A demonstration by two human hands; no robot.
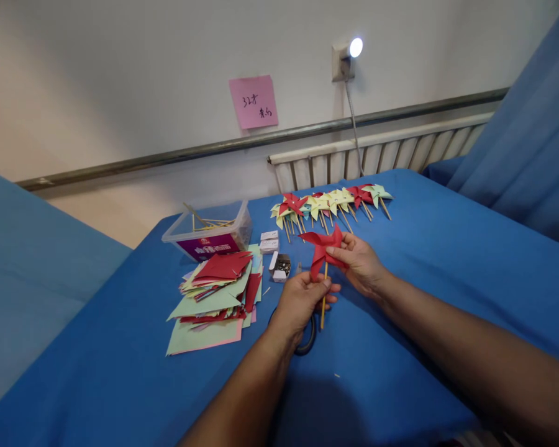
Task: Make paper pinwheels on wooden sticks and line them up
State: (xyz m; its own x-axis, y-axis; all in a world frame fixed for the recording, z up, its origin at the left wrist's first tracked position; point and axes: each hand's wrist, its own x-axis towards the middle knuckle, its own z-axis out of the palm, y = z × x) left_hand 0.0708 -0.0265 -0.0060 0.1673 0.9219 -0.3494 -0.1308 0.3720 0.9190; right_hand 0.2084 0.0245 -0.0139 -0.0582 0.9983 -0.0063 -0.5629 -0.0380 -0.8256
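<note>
A red paper pinwheel (320,249) on a thin wooden stick (323,313) is held up over the blue cloth. My left hand (302,304) is closed round the stick just below the paper blades. With thumb and fingers, my right hand (359,262) pinches the pinwheel near its centre. Under my left hand lies a pair of scissors (307,344); a dark handle loop shows and the rest is mostly hidden. A small open box of metal pins (281,267) stands just beyond my left hand.
Left of my hands lies a stack of cut coloured paper (209,304). Behind it stands a clear plastic tub (214,239) with wooden sticks inside. Small white boxes (269,243) sit beside it. Several pinwheels (330,202) lie in a row at the table's (447,279) back edge, near a radiator (386,152).
</note>
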